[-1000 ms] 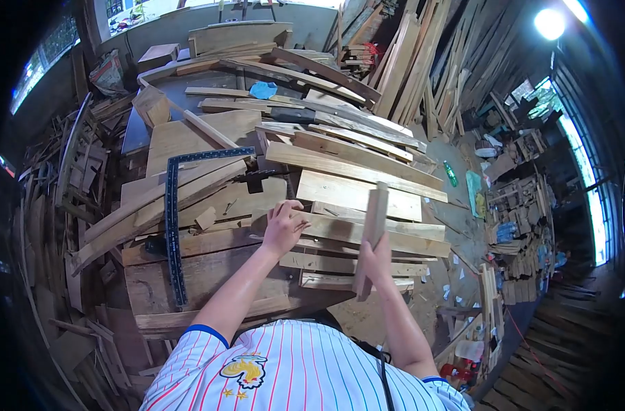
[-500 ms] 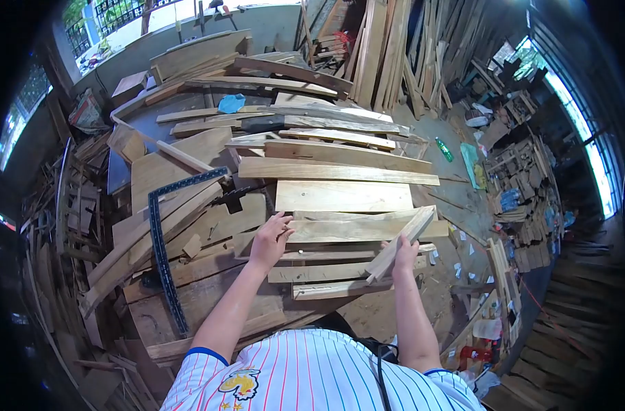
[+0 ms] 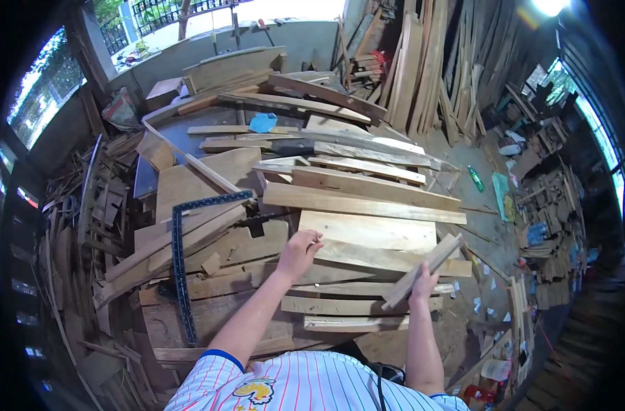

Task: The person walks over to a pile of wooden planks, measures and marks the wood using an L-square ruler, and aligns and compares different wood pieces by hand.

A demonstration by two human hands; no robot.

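Note:
My right hand (image 3: 423, 285) grips a short wooden piece (image 3: 412, 279), held slanted above the boards at the right of the stack. My left hand (image 3: 301, 253) is at the left end of a light board (image 3: 388, 258), its fingers curled together; whether they pinch the board's end is too small to tell. Just beyond lies a wide pale board (image 3: 367, 229). Nearer my body are narrower strips (image 3: 357, 323), lying side by side. A black carpenter's square (image 3: 178, 260) rests on the wood to the left.
Long planks (image 3: 367, 198) lie across the bench farther away, with a blue item (image 3: 263, 122) among them. Tall boards (image 3: 405, 75) lean at the back. Scrap wood is piled at left and right. A green bottle (image 3: 475, 179) lies on the floor at right.
The short piece has turned from nearly upright to slanted and moved right with my right hand. My left hand has moved a little; the light board near it has shifted towards the wide pale board.

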